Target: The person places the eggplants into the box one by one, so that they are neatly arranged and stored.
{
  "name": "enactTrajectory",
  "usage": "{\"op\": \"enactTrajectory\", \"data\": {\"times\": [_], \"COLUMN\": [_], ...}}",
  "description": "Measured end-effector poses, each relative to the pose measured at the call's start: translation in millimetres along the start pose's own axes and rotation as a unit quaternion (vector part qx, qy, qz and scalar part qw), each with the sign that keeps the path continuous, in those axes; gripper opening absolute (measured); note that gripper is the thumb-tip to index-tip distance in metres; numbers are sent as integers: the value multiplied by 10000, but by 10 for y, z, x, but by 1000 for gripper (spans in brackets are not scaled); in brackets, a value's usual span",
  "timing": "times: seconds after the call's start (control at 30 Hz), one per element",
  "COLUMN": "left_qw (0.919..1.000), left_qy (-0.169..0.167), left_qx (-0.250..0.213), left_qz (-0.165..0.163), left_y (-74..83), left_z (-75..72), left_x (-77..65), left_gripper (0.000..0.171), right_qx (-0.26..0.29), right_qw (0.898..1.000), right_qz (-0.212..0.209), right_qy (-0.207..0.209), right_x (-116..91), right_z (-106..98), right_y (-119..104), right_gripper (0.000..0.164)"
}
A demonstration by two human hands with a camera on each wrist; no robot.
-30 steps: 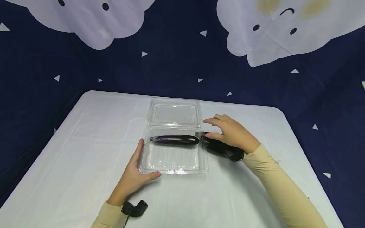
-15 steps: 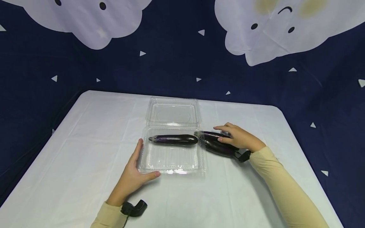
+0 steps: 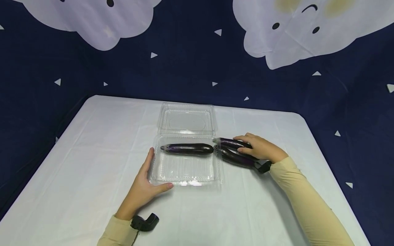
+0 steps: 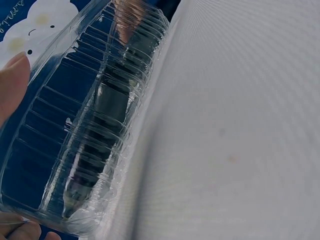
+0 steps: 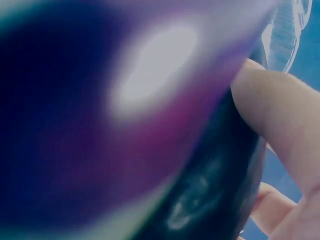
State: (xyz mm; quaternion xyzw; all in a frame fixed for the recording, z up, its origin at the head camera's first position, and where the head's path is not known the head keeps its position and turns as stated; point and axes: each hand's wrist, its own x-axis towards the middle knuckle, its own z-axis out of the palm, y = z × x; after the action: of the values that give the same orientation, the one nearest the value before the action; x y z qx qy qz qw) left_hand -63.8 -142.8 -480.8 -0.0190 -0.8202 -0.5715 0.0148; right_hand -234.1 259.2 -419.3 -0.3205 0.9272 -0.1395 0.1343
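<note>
In the head view a hinged clear plastic container (image 3: 184,171) lies with its lid (image 3: 187,119) laid back. One long dark eggplant (image 3: 187,149) lies crosswise inside it. My left hand (image 3: 143,191) touches its near left corner, thumb along the front edge, fingers along the left side. To the right, two more eggplants lie side by side, their left ends at the container's right edge. My right hand (image 3: 260,147) grips the farther eggplant (image 3: 229,142), thumb on the near side, fingers over the far side. The nearer eggplant (image 3: 237,158) is partly covered by that hand.
A white cloth covers the table (image 3: 92,164). Behind it hangs a dark blue curtain (image 3: 184,68) with pale clouds and small triangles. A black wrist mount (image 3: 145,222) sits at my left wrist, another (image 3: 264,167) at the right.
My right hand has moved right and down from the container's right edge onto the farther eggplant and now grips it. That eggplant has shifted slightly. The left hand stays at the container.
</note>
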Motion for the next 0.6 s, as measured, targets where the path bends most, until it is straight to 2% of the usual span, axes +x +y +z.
{"op": "enactTrajectory", "data": {"times": [0.13, 0.33, 0.6], "left_qw": [10000, 10000, 10000], "left_qy": [6, -3, 13], "left_qx": [-39, -10, -35], "left_qz": [-1, 5, 41], "left_y": [-3, -7, -15], "left_z": [-6, -7, -5], "left_x": [3, 5, 8], "left_gripper": [130, 130, 130], "right_qx": [-38, -129, -367], "right_qw": [9999, 9991, 9977], "right_qz": [-81, 65, 141], "right_qy": [133, 388, 547], "right_x": [-11, -44, -73], "right_z": [-1, -43, -326], "right_y": [41, 91, -96], "right_gripper": [48, 48, 47]}}
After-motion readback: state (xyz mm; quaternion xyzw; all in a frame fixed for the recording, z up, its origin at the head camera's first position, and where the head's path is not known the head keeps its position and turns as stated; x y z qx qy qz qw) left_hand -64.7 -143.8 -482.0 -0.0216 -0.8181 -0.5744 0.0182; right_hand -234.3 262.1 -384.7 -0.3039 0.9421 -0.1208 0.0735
